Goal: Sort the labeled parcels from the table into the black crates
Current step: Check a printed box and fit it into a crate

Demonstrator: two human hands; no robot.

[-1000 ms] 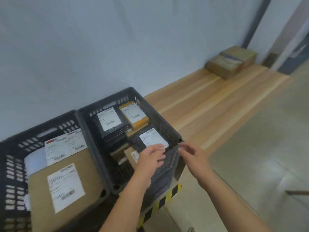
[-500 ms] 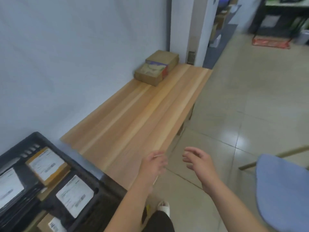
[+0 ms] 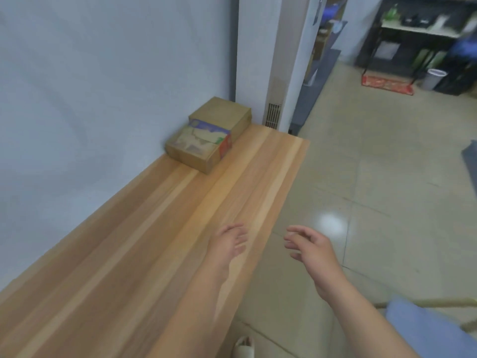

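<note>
Two cardboard parcels sit at the far end of the wooden table (image 3: pixel 144 244), against the wall. The nearer parcel (image 3: pixel 198 146) is flat with a coloured printed top; the plain brown parcel (image 3: pixel 222 115) lies behind it, partly on top. My left hand (image 3: pixel 228 244) hovers over the table's right edge with loosely curled fingers, holding nothing. My right hand (image 3: pixel 309 249) floats beside the table over the floor, fingers relaxed and empty. Both hands are well short of the parcels. The black crates are out of view.
A white pillar with a vent (image 3: pixel 273 115) stands just past the table's far end. Tiled floor (image 3: pixel 374 189) runs along the right. A blue cushioned seat (image 3: pixel 423 329) is at the lower right. Dark shelving (image 3: pixel 423 37) and a red mat (image 3: pixel 387 85) lie far off.
The view has swung right, away from the black crates, which have left the frame. Both hands have let go of the crate's rim and now reach empty along the table toward the far parcels.
</note>
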